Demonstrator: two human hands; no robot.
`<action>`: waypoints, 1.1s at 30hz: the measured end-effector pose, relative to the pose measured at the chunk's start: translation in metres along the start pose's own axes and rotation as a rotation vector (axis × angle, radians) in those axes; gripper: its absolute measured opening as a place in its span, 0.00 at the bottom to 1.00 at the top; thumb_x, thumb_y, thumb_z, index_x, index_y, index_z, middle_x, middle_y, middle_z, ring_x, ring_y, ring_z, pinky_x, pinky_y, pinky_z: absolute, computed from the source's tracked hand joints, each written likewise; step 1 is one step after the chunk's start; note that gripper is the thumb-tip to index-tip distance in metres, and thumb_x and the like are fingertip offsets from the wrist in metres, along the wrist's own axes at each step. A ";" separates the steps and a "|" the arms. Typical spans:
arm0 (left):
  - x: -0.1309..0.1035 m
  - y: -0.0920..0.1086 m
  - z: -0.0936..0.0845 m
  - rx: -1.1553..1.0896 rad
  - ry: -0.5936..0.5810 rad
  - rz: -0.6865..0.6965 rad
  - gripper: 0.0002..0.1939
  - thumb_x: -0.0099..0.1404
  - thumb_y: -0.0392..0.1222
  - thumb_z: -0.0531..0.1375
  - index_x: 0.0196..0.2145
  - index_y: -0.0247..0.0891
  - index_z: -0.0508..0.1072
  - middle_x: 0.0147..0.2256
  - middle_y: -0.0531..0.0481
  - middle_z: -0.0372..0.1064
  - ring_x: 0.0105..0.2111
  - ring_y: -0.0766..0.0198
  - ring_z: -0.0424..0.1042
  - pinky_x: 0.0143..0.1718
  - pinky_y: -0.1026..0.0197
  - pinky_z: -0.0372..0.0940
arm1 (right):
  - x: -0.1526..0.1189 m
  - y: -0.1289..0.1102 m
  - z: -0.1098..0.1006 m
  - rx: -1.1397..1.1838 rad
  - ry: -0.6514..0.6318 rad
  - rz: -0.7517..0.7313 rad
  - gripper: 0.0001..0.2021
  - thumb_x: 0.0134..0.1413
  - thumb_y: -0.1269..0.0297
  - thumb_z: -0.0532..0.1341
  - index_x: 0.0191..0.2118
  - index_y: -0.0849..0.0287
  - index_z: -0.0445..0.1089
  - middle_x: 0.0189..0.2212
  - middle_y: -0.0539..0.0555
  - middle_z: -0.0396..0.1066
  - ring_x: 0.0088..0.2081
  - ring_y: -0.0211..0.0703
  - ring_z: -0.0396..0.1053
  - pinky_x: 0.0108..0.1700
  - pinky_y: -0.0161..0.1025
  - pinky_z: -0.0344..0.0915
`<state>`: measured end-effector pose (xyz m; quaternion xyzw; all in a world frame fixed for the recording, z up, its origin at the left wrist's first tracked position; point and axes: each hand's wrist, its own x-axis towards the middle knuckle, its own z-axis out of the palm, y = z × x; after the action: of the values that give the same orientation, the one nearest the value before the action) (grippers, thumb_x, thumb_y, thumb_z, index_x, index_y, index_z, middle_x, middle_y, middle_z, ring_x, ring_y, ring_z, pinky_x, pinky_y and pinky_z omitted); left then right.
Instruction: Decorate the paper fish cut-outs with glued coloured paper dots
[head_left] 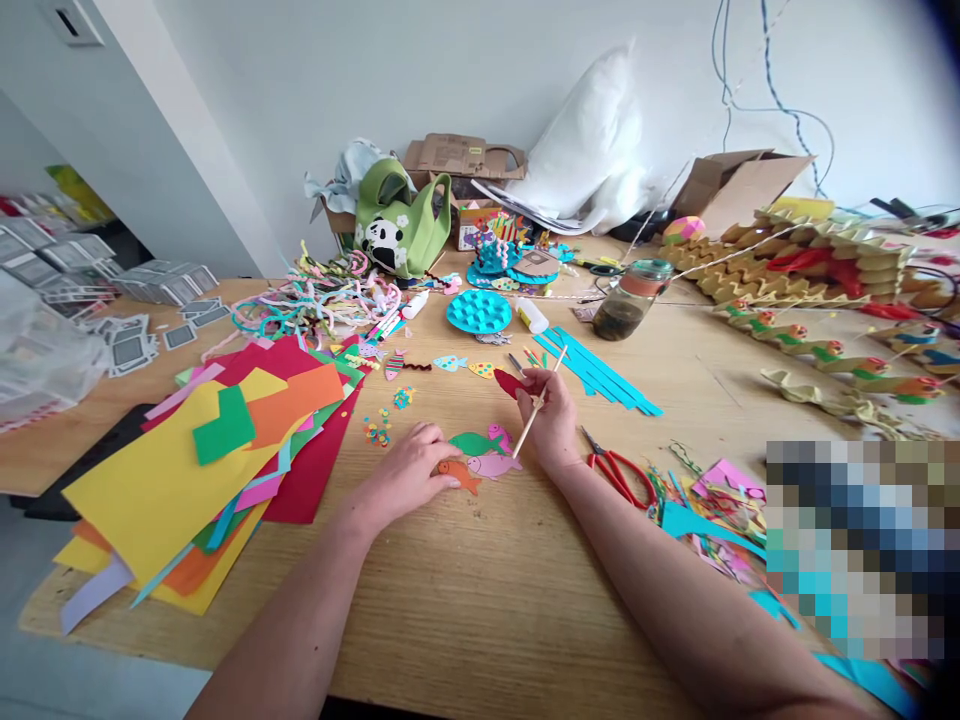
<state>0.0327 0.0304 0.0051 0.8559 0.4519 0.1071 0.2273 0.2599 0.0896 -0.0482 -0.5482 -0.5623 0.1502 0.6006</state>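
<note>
My left hand (411, 472) rests low on the table, its bent fingers and thumb closed about an orange paper fish (463, 478). Beside that fish lie a green paper fish (476, 444), a light purple one (495, 466) and a pink one (498, 434), partly overlapping. My right hand (551, 412) is closed on a thin pale wooden stick (531, 422), whose lower end reaches down by the light purple fish. A dark red paper piece (510, 385) with a pointed end also sticks out from the right hand's fingers; part of it is hidden.
Coloured paper sheets (180, 480) are piled at left. Small paper dots (379, 430) and decorated fish (451, 363) lie ahead. Red-handled pliers (626, 475) and paper scraps (724, 500) sit at right. Blue strips (600, 370), a glass jar (632, 300) and egg cartons (840, 260) stand farther back.
</note>
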 end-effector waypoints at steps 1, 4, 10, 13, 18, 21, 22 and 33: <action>0.001 0.000 0.001 -0.004 0.004 0.001 0.13 0.64 0.40 0.64 0.47 0.45 0.76 0.40 0.49 0.67 0.48 0.57 0.67 0.51 0.56 0.62 | 0.000 0.000 0.000 -0.002 -0.002 0.002 0.12 0.48 0.68 0.59 0.41 0.56 0.68 0.34 0.52 0.72 0.36 0.43 0.70 0.43 0.46 0.68; 0.003 0.000 0.008 -0.001 0.031 0.016 0.12 0.64 0.40 0.64 0.46 0.44 0.77 0.40 0.49 0.68 0.49 0.56 0.66 0.51 0.56 0.62 | 0.000 0.000 0.000 -0.008 -0.009 0.006 0.12 0.48 0.68 0.59 0.42 0.56 0.68 0.34 0.52 0.72 0.36 0.43 0.70 0.43 0.46 0.67; 0.008 0.004 0.024 0.054 0.118 0.071 0.15 0.62 0.40 0.66 0.47 0.42 0.74 0.40 0.49 0.68 0.47 0.56 0.66 0.50 0.55 0.63 | -0.001 -0.001 0.002 0.010 0.001 0.002 0.12 0.48 0.68 0.59 0.42 0.56 0.68 0.34 0.52 0.72 0.36 0.44 0.70 0.43 0.48 0.67; 0.007 0.000 0.020 0.058 0.145 0.060 0.20 0.60 0.43 0.68 0.49 0.40 0.73 0.42 0.48 0.66 0.48 0.55 0.66 0.51 0.54 0.62 | 0.000 0.000 0.001 0.013 0.002 -0.001 0.12 0.49 0.68 0.59 0.42 0.57 0.68 0.34 0.52 0.72 0.36 0.44 0.69 0.43 0.48 0.68; 0.002 -0.009 0.005 -0.006 0.073 -0.006 0.11 0.58 0.42 0.69 0.37 0.40 0.73 0.41 0.50 0.65 0.47 0.57 0.66 0.48 0.56 0.63 | 0.000 0.002 0.001 0.011 0.001 -0.008 0.11 0.50 0.67 0.59 0.41 0.56 0.67 0.33 0.51 0.70 0.35 0.43 0.68 0.44 0.49 0.68; 0.002 -0.007 0.004 -0.024 0.070 -0.014 0.10 0.58 0.41 0.69 0.33 0.39 0.71 0.39 0.51 0.65 0.46 0.57 0.65 0.47 0.56 0.62 | 0.000 0.002 0.002 0.012 -0.003 -0.009 0.11 0.49 0.68 0.59 0.42 0.56 0.67 0.33 0.51 0.70 0.35 0.43 0.68 0.44 0.49 0.68; 0.003 -0.005 0.005 -0.027 0.074 -0.012 0.11 0.58 0.41 0.69 0.33 0.39 0.70 0.39 0.51 0.65 0.46 0.57 0.65 0.46 0.56 0.62 | 0.000 0.003 0.002 0.013 -0.003 -0.010 0.11 0.49 0.68 0.58 0.42 0.56 0.67 0.33 0.51 0.70 0.35 0.43 0.68 0.44 0.49 0.68; 0.012 -0.012 0.023 -0.051 0.392 0.010 0.14 0.60 0.48 0.68 0.36 0.39 0.69 0.37 0.49 0.67 0.43 0.56 0.66 0.45 0.55 0.63 | 0.004 -0.017 0.001 0.107 -0.178 0.093 0.11 0.47 0.63 0.62 0.39 0.57 0.68 0.30 0.51 0.71 0.31 0.42 0.70 0.36 0.43 0.68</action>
<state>0.0398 0.0391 -0.0215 0.8150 0.4804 0.2842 0.1559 0.2530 0.0868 -0.0322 -0.5253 -0.5784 0.2557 0.5693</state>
